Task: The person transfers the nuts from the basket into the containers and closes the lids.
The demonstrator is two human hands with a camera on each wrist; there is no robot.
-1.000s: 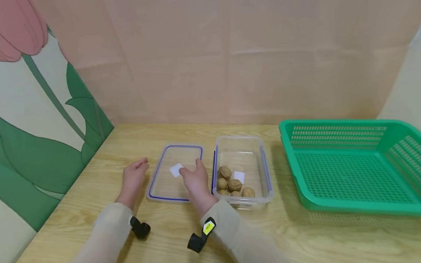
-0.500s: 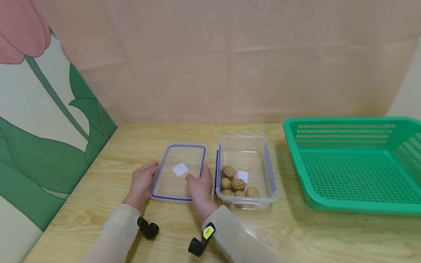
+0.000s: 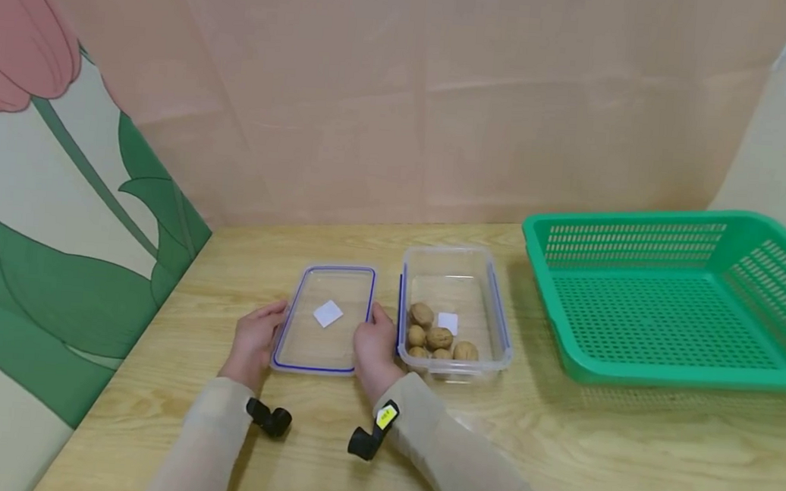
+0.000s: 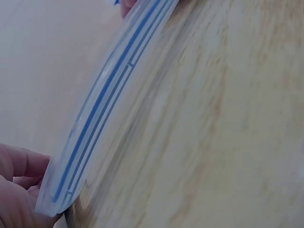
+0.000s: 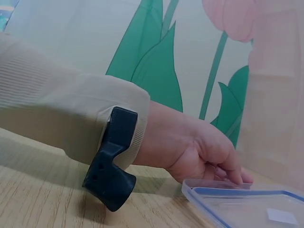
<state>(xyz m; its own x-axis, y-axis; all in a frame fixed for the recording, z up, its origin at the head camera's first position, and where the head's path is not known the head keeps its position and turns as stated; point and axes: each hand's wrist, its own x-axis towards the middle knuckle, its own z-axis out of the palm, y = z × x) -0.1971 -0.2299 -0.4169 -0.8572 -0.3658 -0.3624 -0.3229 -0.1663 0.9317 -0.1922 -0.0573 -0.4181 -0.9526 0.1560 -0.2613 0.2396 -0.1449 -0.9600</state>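
A clear plastic lid (image 3: 341, 348) with a blue seal ring lies face up, close over the wooden table. My left hand (image 3: 254, 342) grips its left edge. In the left wrist view, fingers of that hand (image 4: 21, 185) pinch one corner of the lid (image 4: 102, 104). The right wrist view shows the same left hand (image 5: 209, 152) curled at the lid's rim (image 5: 209, 192). At the right edge, my right hand (image 3: 375, 354) holds the lid, its lower fingers hidden. A white square label (image 3: 327, 314) shows on the lid.
Just right of the right hand stands a clear container (image 3: 498, 306) with several walnuts (image 3: 439, 338) and a white label (image 3: 447, 324) in it. A large green basket (image 3: 564, 349) is farther right. A pink-covered wall (image 3: 374, 122) backs the table (image 3: 555, 470).
My right hand has drawn back from over the lid to grip its right edge. The left hand has come right, from beside the lid to a grip on its left edge.
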